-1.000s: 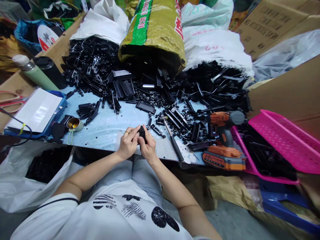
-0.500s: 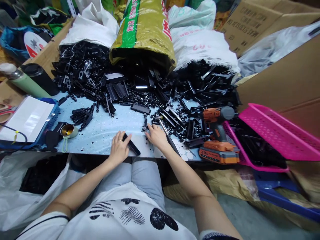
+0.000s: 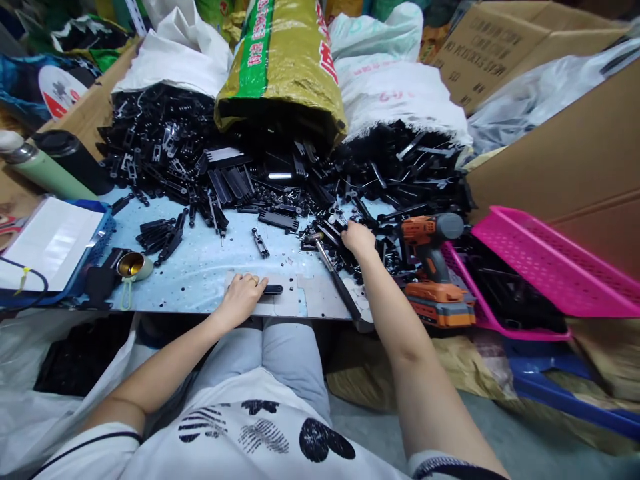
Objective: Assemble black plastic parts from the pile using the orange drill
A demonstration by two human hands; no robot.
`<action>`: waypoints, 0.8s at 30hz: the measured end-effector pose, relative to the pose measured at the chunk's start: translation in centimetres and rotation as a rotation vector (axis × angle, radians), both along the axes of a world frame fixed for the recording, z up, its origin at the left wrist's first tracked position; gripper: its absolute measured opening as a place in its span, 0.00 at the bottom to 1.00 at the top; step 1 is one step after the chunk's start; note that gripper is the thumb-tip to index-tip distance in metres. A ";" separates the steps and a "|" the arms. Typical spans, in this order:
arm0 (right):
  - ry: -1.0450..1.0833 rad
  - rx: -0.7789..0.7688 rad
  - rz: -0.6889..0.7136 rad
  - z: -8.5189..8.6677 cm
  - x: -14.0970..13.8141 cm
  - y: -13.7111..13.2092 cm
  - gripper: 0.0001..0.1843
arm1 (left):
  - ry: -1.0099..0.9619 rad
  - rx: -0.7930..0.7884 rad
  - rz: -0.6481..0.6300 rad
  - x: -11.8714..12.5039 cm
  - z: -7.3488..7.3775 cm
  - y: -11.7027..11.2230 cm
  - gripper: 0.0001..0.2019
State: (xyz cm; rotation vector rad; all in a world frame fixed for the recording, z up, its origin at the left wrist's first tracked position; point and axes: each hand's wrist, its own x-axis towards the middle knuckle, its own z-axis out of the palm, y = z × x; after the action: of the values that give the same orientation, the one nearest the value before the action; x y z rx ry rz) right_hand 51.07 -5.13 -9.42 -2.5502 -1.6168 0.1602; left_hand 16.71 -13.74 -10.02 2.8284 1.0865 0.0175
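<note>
My left hand (image 3: pixel 243 297) rests at the front of the work surface, its fingers closed round a long black plastic piece (image 3: pixel 273 289) that now lies nearly sideways. Further right, my right hand (image 3: pixel 359 240) dips into the heap of black parts with its fingers curled; whatever they pinch is hidden. Just left of that arm lies a hammer-like tool (image 3: pixel 340 283) with a dark handle and metal shaft. A small black linkage part (image 3: pixel 261 243) lies alone on the blue surface, between the hands and the pile.
An orange cordless drill (image 3: pixel 433 267) stands on its battery at the right, beside a pink basket (image 3: pixel 530 331). Sacks, including a yellow one (image 3: pixel 285 67), spill black parts along the back. A metal cup (image 3: pixel 135 265), a blue tray (image 3: pixel 103 233) and bottles (image 3: pixel 50 177) are at the left.
My right hand has moved right and away from me into the parts heap. The small linkage part has shifted left and turned. My left hand has turned the black piece more level.
</note>
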 end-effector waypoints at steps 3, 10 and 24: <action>-0.064 -0.012 0.082 -0.4 1.1 -0.8 0.20 | -0.007 -0.023 0.018 0.1 -0.4 0.0 0.17; 0.146 -0.136 0.653 1.8 -6.7 -9.8 0.21 | -0.055 -0.121 0.028 0.0 -0.7 0.7 0.15; -0.065 -0.057 0.909 -0.2 -11.8 -15.9 0.20 | -0.182 -0.221 -0.083 1.8 -0.2 0.3 0.35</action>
State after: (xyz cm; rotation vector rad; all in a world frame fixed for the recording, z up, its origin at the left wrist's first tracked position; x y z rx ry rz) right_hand 39.29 -21.05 -9.64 -1.6591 -2.6847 0.1954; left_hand 18.53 -13.40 -10.22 2.6125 0.8737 0.1364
